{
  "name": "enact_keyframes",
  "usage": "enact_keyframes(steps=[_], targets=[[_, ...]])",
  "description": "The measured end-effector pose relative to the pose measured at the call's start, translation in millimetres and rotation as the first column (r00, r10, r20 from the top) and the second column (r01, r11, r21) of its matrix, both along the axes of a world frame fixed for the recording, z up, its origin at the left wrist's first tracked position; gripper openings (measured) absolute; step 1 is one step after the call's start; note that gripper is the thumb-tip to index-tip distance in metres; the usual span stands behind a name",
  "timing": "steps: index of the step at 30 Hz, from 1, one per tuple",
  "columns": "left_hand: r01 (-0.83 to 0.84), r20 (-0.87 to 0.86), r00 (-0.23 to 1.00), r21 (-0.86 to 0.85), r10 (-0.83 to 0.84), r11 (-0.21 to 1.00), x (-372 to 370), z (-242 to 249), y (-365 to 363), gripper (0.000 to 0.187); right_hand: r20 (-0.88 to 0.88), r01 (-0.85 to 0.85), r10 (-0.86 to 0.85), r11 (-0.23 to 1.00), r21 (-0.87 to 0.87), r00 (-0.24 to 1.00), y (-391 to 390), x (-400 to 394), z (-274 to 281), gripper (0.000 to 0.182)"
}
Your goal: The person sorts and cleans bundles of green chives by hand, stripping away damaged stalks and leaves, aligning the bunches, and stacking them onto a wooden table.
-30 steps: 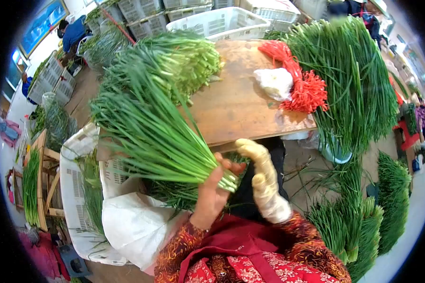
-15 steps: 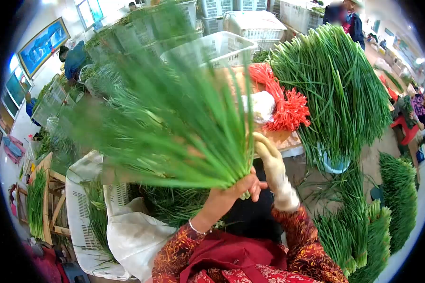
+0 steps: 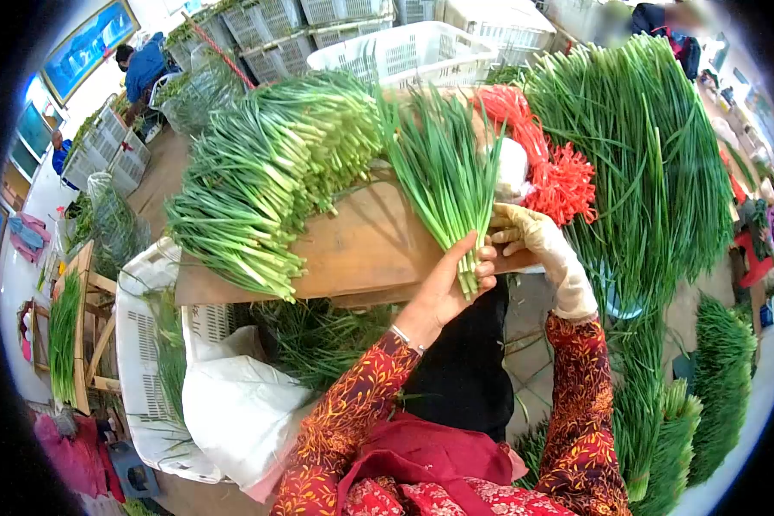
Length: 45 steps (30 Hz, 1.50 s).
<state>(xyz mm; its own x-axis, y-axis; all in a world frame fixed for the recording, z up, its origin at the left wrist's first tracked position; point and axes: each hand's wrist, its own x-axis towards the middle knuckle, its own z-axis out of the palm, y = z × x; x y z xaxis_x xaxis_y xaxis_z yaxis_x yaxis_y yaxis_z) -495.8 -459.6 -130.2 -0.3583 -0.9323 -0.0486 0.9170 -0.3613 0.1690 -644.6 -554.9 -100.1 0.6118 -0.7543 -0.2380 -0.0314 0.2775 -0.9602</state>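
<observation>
My bare left hand [image 3: 457,268], with a bracelet at the wrist, is closed round the lower stems of a bunch of garlic chives [image 3: 449,172]. The leaves fan upward and away over the wooden board [image 3: 361,232]. My right hand [image 3: 537,242], in a pale glove, is beside the stems just right of the left hand. Its fingers are bent in toward the thumb; whatever they pinch, if anything, is too small to make out. On the board's left lies a row of chive bunches [image 3: 275,172], pale stem ends facing right and toward me.
Red ties [image 3: 559,185] lie at the board's right, by a tall heap of loose chives [image 3: 628,146]. A white crate [image 3: 404,53] stands behind the board, another crate [image 3: 146,361] at left. More chives [image 3: 722,387] stand on the floor at right. A person [image 3: 146,64] bends at far left.
The chive bunch was blurred and spread toward the left; now it is upright, narrower and sharp, further right. The row of bunches behind it has come into view. My right hand's fingers have curled.
</observation>
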Motion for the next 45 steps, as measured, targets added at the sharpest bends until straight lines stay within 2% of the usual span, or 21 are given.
enact_keyframes(steps=[3, 7, 8, 12, 14, 17, 19, 20, 23, 24, 25, 26, 27, 29, 32, 33, 37, 41, 43, 44, 45], targets=[[-0.04, 0.057, 0.998, 0.074, 0.036, 0.996, -6, 3, 13, 0.038, -0.296, 0.067, -0.052, 0.997, 0.041, 0.954, 16, 18, 26, 0.051], [0.047, 0.012, 0.999, 0.059, -0.047, 0.997, 5, 7, 31, 0.059, -0.297, 0.059, -0.112, 0.982, -0.18, 0.948, 7, 26, -3, 0.057], [0.058, 0.038, 0.997, 0.052, -0.06, 0.997, 10, 2, 38, 0.062, -0.299, 0.058, -0.112, 0.981, -0.184, 0.948, 8, 28, -3, 0.046], [0.066, 0.152, 0.985, 0.116, -0.083, 0.991, 25, -4, 66, 0.059, -0.292, 0.085, -0.127, 0.984, -0.154, 0.948, 13, 30, 5, 0.039], [0.108, 0.199, 0.97, 0.162, -0.14, 0.981, 35, -12, 80, 0.058, -0.488, -0.034, -0.131, 0.948, -0.315, 0.863, 11, 25, 6, 0.056], [0.152, 0.352, 0.909, 0.218, -0.223, 0.964, 53, -15, 100, 0.047, -0.594, -0.041, -0.191, 0.934, -0.354, 0.782, 18, 20, 20, 0.058], [0.031, 0.804, 0.588, 0.085, -0.087, 0.996, 66, 1, 107, 0.036, -0.605, -0.052, -0.213, 0.92, -0.39, 0.767, 25, 16, 27, 0.056], [-0.138, 0.823, 0.558, -0.03, 0.102, 0.99, 70, 11, 102, 0.029, -0.552, -0.04, -0.216, 0.909, -0.415, 0.806, 25, 13, 25, 0.055], [-0.259, 0.883, -0.022, -0.458, 0.469, 0.85, 73, 34, 63, 0.052, -0.423, 0.017, -0.245, 0.881, -0.473, 0.873, 24, 14, 19, 0.057], [-0.259, 0.876, -0.028, -0.472, 0.482, 0.843, 70, 36, 45, 0.052, -0.337, 0.041, -0.264, 0.837, -0.546, 0.904, 22, 16, 4, 0.057], [-0.214, 0.905, -0.225, -0.407, 0.361, 0.888, 66, 37, 26, 0.058, -0.248, 0.07, -0.275, 0.788, -0.612, 0.929, 20, 22, -6, 0.057], [-0.19, 0.88, -0.416, -0.329, 0.227, 0.925, 63, 41, 8, 0.063, -0.215, 0.077, -0.198, 0.88, -0.469, 0.956, 20, 23, -8, 0.057], [-0.14, 0.894, -0.416, -0.244, 0.167, 0.96, 62, 49, -9, 0.059, -0.271, 0.05, -0.21, 0.866, -0.497, 0.939, 24, 25, -1, 0.054], [-0.142, 0.883, -0.255, -0.438, 0.395, 0.887, 60, 8, -43, 0.054, -0.323, -0.002, -0.193, 0.856, -0.517, 0.926, 22, 24, -1, 0.05], [-0.197, 0.884, 0.114, -0.428, 0.454, 0.882, 53, -24, -79, 0.053, -0.267, 0.072, -0.2, 0.904, -0.421, 0.943, 18, 18, -7, 0.045], [-0.196, 0.883, 0.116, -0.429, 0.456, 0.882, 56, -18, -79, 0.053, -0.272, 0.09, -0.206, 0.918, -0.386, 0.94, 17, 16, -9, 0.044], [-0.119, 0.882, -0.438, -0.247, 0.173, 0.962, 79, 30, -58, 0.044, -0.493, -0.095, -0.278, 0.791, -0.604, 0.824, 19, 24, 7, 0.047], [-0.18, 0.881, -0.362, -0.387, 0.305, 0.904, 96, 19, -22, 0.053, -0.493, -0.078, -0.334, 0.762, -0.643, 0.804, 15, 19, 6, 0.046], [-0.135, 0.838, -0.357, -0.483, 0.413, 0.865, 98, 15, -2, 0.059, -0.526, 0.044, -0.341, 0.867, -0.497, 0.78, 34, 16, 46, 0.038], [-0.098, 0.829, -0.317, -0.512, 0.461, 0.853, 94, 17, 13, 0.056, -0.266, 0.123, -0.375, 0.751, -0.649, 0.888, 39, 6, 36, 0.031], [-0.064, 0.817, -0.274, -0.542, 0.508, 0.838, 92, 18, 26, 0.054, -0.304, 0.048, -0.323, 0.752, -0.657, 0.896, 54, 0, 49, 0.027]])
